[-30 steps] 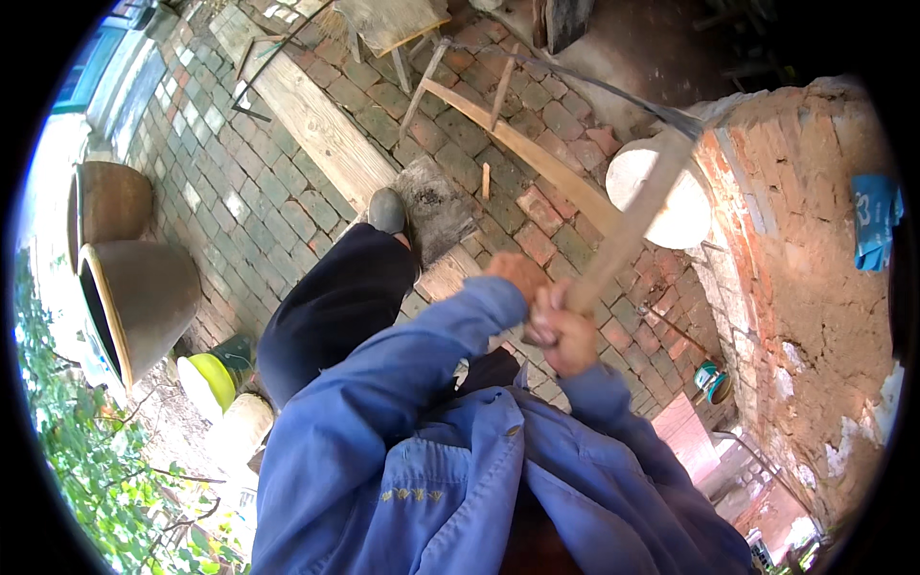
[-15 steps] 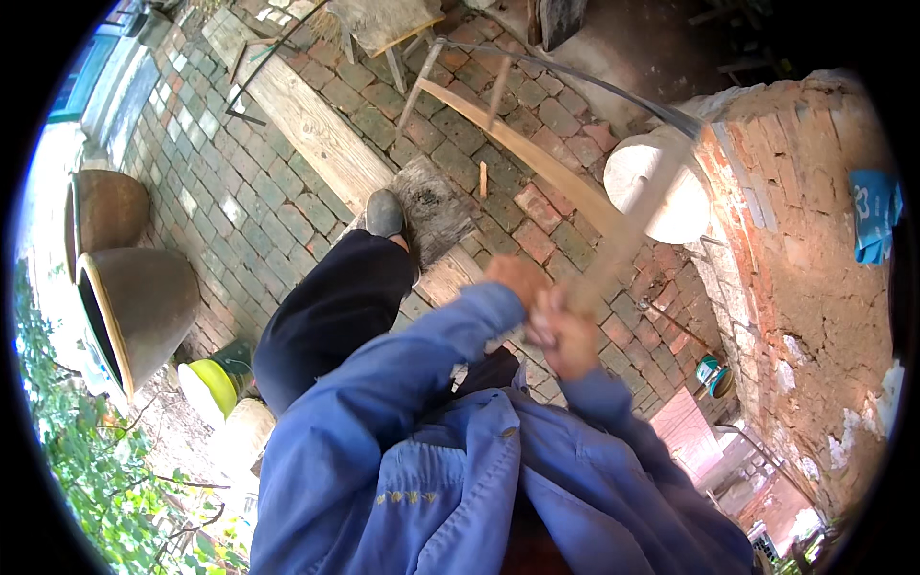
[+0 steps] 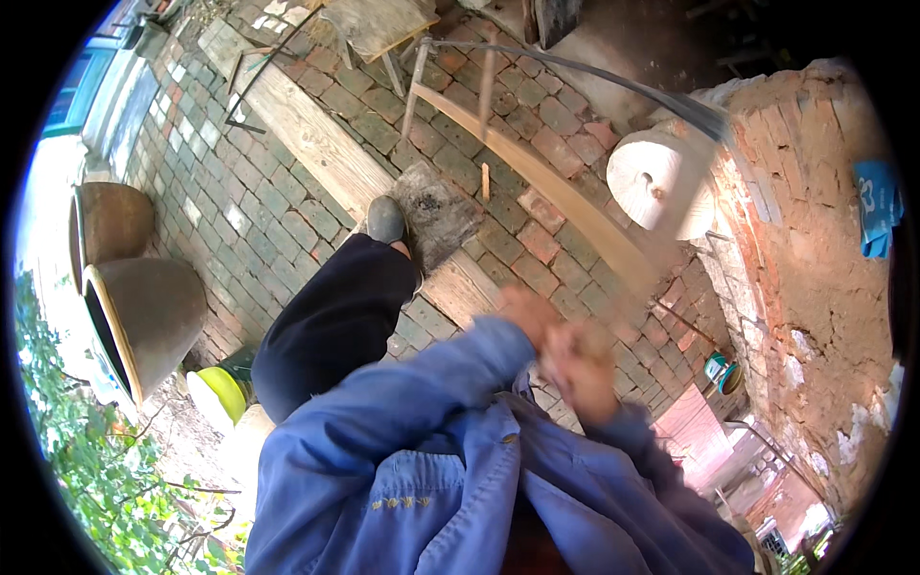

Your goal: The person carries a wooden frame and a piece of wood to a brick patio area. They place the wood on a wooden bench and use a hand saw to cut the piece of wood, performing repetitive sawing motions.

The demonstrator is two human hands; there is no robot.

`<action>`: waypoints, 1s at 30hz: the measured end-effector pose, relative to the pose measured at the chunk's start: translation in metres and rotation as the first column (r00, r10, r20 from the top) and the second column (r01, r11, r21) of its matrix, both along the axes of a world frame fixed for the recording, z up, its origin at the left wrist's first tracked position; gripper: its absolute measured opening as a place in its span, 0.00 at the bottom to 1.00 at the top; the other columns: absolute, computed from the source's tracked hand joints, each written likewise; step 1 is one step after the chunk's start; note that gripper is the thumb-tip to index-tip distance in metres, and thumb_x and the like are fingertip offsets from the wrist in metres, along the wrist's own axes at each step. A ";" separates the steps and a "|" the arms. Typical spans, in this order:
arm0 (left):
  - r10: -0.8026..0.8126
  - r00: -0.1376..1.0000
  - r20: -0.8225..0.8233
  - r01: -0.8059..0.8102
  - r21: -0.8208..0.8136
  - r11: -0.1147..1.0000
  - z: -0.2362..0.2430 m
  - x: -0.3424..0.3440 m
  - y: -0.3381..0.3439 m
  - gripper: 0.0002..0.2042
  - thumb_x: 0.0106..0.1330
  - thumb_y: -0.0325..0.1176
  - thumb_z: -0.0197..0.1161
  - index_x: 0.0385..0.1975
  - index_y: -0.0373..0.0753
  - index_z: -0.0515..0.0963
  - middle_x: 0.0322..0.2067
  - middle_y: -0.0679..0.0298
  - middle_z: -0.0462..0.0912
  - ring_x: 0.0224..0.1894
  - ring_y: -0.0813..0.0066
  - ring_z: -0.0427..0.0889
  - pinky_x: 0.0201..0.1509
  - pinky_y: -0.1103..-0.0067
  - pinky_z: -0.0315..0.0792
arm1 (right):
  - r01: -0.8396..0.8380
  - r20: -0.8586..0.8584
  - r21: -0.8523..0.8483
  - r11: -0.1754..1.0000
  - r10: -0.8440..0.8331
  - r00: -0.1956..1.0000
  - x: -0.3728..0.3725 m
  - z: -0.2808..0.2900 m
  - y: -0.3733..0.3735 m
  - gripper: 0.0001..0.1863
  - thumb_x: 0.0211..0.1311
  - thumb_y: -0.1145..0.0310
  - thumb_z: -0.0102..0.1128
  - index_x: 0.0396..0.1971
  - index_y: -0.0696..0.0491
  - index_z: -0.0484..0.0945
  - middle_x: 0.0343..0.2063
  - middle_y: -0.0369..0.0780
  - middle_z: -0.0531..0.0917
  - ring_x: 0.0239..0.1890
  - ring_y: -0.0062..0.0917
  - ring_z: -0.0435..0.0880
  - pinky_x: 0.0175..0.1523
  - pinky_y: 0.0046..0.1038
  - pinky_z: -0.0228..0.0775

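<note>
A large wooden frame saw (image 3: 565, 196) stretches from my hands toward the far side, its end bar and handle area smeared by motion. A dark cord or strap (image 3: 599, 72) spans its far edge, with a short wooden stick (image 3: 487, 86) crossing to the middle bar. My left hand (image 3: 527, 316) and my right hand (image 3: 580, 369) are close together, closed on the near end of the saw. Under my shoe (image 3: 385, 220) lies a long plank (image 3: 311, 129), with a weathered wooden block (image 3: 436, 213) on it beside the shoe. The saw's blade cannot be made out.
Two big brown pots (image 3: 153, 311) lie at the left beside a yellow-green bucket (image 3: 218, 395). A round pale stone (image 3: 652, 177) stands by the rough brick wall (image 3: 805, 220) on the right. A wooden stool (image 3: 379, 24) is at the far side; a small can (image 3: 721, 372) sits near the wall.
Both hands have moved slightly right and nearer, still on the frame saw. The near end of the saw has shifted right, and its far end slightly left.
</note>
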State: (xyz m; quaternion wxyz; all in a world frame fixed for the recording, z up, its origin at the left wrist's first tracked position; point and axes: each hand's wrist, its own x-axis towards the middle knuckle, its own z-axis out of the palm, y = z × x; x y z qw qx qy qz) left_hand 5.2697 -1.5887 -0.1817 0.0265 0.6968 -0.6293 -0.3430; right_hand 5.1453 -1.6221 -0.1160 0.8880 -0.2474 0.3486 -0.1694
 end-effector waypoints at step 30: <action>-0.079 0.997 0.010 0.079 -0.017 0.997 0.064 0.028 -0.017 0.06 0.48 0.38 0.61 0.23 0.48 0.83 0.24 0.64 0.83 0.34 0.64 0.84 0.40 0.73 0.75 | 0.069 0.109 0.105 0.992 -0.080 0.991 0.020 0.038 -0.018 0.16 0.48 0.88 0.55 0.28 0.50 0.63 0.18 0.34 0.63 0.15 0.18 0.61 0.20 0.22 0.54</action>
